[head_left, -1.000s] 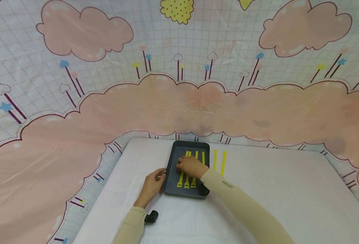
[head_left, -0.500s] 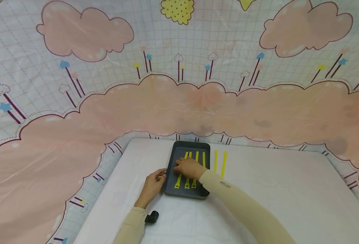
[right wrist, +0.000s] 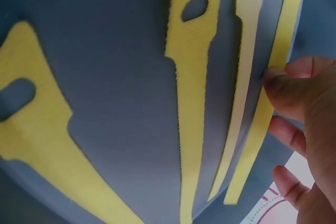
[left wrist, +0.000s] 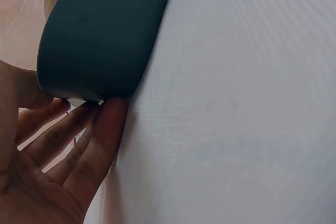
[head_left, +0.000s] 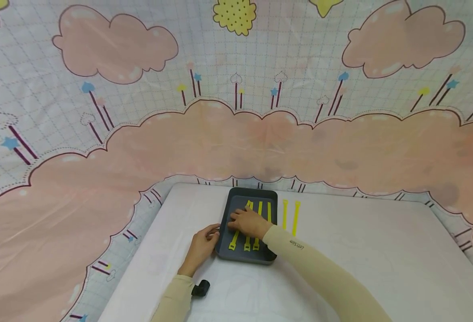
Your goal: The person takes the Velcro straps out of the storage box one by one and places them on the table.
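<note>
Steadying the tray [head_left: 244, 260] with one hand, a yellow strap [right wrist: 249, 161] pinched in the other.
From my remote station I see the left hand [head_left: 202, 243] with extended fingers against the tray's side wall, gripping nothing, presumably to stop it sliding. The right hand [head_left: 249, 222] has thumb and forefinger narrowed on the tray's leftmost strap in the head view, near the strap's middle, which I judge lets its angle be adjusted without lifting it. Slotted ends face the person, probably for a uniform layout. Count: one tray; four straps inside, side by side; two loose straps [head_left: 295, 217] on the white table [head_left: 361, 241], just right of the tray; six straps altogether.
</note>
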Demonstrator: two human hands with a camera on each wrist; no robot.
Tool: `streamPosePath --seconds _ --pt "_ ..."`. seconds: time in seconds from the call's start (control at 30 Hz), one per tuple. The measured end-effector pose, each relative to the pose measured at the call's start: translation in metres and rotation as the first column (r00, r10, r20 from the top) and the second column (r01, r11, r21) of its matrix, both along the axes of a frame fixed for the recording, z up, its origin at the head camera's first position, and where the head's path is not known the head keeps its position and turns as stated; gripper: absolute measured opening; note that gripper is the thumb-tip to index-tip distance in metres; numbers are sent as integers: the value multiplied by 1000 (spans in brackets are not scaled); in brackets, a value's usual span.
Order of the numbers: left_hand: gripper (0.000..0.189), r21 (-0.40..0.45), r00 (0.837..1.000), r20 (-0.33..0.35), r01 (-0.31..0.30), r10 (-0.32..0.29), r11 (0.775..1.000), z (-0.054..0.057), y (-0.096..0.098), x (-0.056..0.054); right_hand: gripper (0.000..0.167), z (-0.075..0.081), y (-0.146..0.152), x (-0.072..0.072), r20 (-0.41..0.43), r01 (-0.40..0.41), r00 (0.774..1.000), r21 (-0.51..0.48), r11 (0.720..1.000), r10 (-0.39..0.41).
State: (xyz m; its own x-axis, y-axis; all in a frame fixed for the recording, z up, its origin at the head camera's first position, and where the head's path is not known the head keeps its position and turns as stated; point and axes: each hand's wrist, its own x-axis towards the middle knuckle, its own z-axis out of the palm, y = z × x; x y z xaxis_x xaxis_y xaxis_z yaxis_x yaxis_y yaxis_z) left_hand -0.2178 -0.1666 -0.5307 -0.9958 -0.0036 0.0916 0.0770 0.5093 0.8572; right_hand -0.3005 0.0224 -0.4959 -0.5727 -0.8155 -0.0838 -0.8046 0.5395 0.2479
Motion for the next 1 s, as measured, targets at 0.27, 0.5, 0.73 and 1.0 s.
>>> streamPosePath --seconds 0.27,0.5,0.73,1.0 --pt "31 8 1000 -14 7 -7 1000 -5 1 1 27 -2 4 1 -34 -32 999 -12 999 32" --pt "30 0 999 -49 17 -17 1000 -10 0 -2 24 5 8 2 -80 -20 997 -79 997 14" --pt "30 -2 998 -67 13 -13 1000 -8 -1 -3 12 12 13 2 -84 -53 996 -238 970 34" --pt "31 -1 999 -49 -2 2 1000 -11 -3 -6 19 19 19 3 56 34 998 -400 916 -13"
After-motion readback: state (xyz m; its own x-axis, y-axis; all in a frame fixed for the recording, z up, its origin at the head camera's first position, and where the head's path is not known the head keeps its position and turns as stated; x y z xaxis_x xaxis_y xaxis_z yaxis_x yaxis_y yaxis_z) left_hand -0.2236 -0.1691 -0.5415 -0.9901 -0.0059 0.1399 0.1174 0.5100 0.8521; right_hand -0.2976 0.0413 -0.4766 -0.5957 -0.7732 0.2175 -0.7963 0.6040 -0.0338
